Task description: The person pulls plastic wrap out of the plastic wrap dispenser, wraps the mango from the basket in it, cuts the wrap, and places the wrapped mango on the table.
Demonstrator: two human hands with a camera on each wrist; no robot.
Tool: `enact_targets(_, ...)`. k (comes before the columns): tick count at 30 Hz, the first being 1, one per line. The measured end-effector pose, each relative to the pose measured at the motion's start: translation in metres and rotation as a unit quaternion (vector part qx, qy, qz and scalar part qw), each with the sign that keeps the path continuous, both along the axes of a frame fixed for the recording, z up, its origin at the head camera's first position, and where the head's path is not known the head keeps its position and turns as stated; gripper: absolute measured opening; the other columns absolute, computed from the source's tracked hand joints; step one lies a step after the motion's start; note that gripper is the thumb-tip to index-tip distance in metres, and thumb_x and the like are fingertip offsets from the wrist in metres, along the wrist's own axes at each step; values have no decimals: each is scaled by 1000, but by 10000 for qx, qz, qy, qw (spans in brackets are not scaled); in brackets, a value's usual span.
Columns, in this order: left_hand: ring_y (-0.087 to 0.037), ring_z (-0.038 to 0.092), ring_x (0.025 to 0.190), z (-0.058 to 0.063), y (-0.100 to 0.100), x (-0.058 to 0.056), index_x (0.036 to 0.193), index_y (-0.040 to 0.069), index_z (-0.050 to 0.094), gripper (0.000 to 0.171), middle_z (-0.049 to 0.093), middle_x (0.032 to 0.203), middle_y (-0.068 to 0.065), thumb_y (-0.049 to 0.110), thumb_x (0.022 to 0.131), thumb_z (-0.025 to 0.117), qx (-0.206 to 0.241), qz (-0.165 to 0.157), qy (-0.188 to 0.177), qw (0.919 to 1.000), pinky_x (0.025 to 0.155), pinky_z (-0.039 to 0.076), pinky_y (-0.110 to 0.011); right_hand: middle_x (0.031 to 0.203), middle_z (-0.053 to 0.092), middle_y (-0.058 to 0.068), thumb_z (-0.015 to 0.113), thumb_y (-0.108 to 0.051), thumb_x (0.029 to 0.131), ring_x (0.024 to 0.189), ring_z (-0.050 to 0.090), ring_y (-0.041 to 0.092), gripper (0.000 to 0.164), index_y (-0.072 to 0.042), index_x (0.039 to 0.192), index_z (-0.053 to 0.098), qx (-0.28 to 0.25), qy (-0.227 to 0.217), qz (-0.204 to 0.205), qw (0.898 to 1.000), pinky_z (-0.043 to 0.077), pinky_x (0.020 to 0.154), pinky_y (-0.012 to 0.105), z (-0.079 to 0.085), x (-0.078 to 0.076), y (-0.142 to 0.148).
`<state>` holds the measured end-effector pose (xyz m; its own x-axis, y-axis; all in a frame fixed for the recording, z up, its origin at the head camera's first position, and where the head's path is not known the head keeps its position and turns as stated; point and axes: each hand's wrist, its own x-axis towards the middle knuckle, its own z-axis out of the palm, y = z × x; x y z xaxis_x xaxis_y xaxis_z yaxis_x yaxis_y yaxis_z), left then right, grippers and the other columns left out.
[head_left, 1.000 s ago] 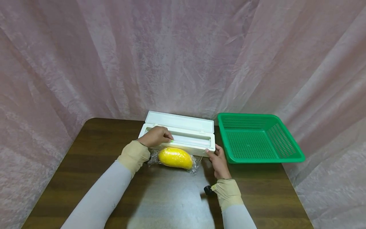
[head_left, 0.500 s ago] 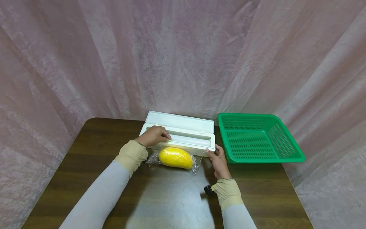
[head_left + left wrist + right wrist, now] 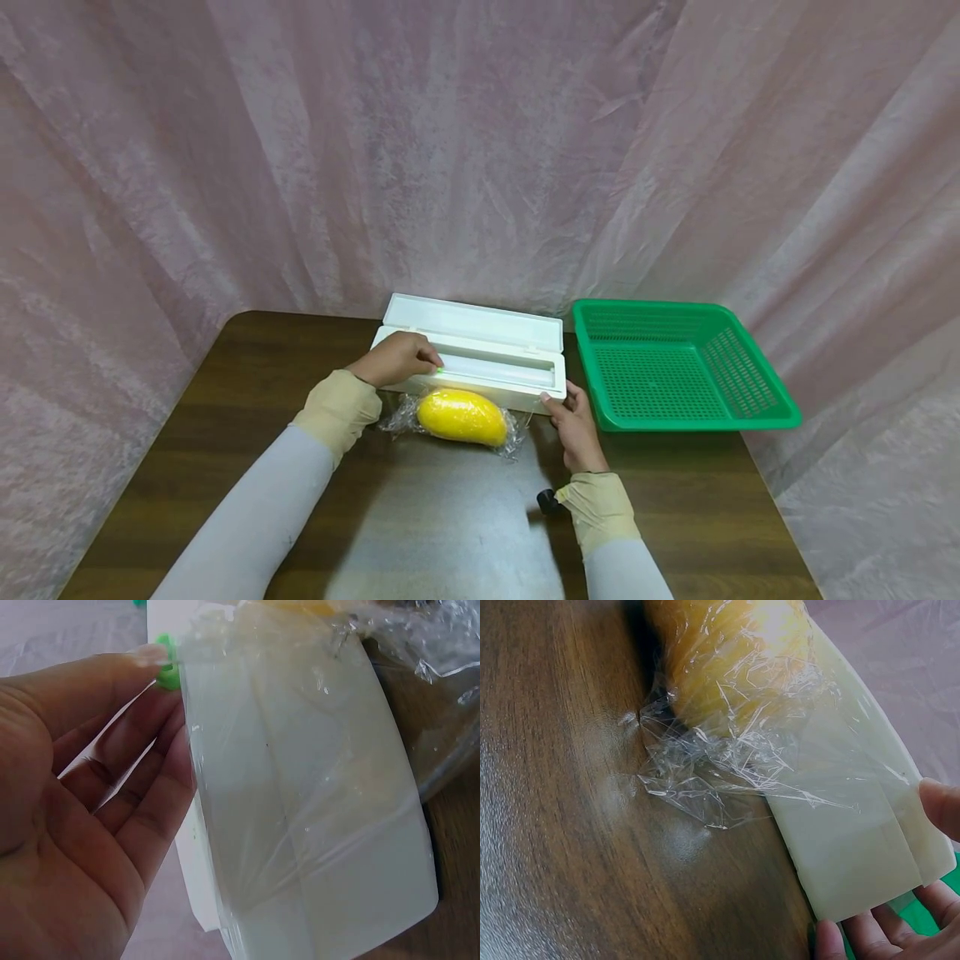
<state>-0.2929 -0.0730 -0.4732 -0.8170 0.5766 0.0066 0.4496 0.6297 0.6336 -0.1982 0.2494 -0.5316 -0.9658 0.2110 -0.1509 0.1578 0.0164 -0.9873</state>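
Note:
A white cling film dispenser lies with its lid raised behind it. My left hand pinches a small bright green slide cutter on its front rim, thumb against fingers, left of the middle. My right hand holds the dispenser's right end, thumb on top and fingers at the end face. Against the front wall rests a yellow mango-shaped fruit, wrapped in clear cling film with crumpled ends. In the left wrist view, film hangs down over the dispenser's front wall.
A green perforated basket stands right of the dispenser, close to my right hand. The brown wooden table ends at a pink curtain behind. A small black device sits by my right wrist.
My left hand has slid a little to the left along the dispenser's front rim, carrying the green slide cutter. My right hand keeps its hold on the right end.

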Motion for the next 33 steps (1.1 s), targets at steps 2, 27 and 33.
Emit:
enact_targets(2,-11,56,86,0,-2,1,95,23,73,12,61,92,8,14,89,67,28,13,16,10000,77,48,-30,137,38,13,66,-24,90,116,40,27,59,-11,138,34,11,14,21,10000,32,90,44,0,0,0)
enact_targets(27,-11,57,87,-2,-17,0,95,22,73,12,62,94,6,13,88,68,232,10,-29,9997,79,48,-32,138,37,13,66,-24,90,117,39,28,59,-11,138,34,3,-29,20,10000,32,92,47,1,2,-1)
enact_targets(33,-12,56,90,-2,-21,0,95,22,73,11,62,96,7,15,88,68,216,130,-169,9995,78,48,-32,138,37,14,66,-23,90,118,39,28,61,-10,139,32,-58,32,60,10000,31,93,47,1,2,0)
